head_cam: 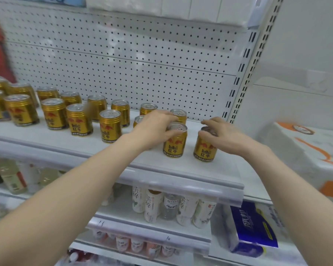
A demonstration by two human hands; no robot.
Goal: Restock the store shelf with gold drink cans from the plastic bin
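Head view: the left hand (156, 127) grips a short gold metal drink can printed with red bulls (175, 144) from above, with its thumb down the near side and its fingers curled over the silver lid. This can stands upright near the front of the white shelf board (65, 143). Just beside it on the right, with a narrow gap between, a second gold can (204, 148) stands upright. The right hand (225, 135) lies over its lid with the thumb against the near rim and the fingers reaching past the far side. Whether they clamp it cannot be told.

Two loose rows of matching gold cans (79, 120) run left from the hands, set back from the grey plastic front rail (161, 175), which leaves a bare strip of board along the edge. Bare board also lies right of the second gold can up to the shelf end and the slotted white upright (244, 73). Behind it the board is bare back to the white pegboard panel (142, 64).

Overhead, white wrapped packs (181, 8) overhang the next shelf. Below stand white labelled bottles (152, 204) and a dark blue carton (252, 225).
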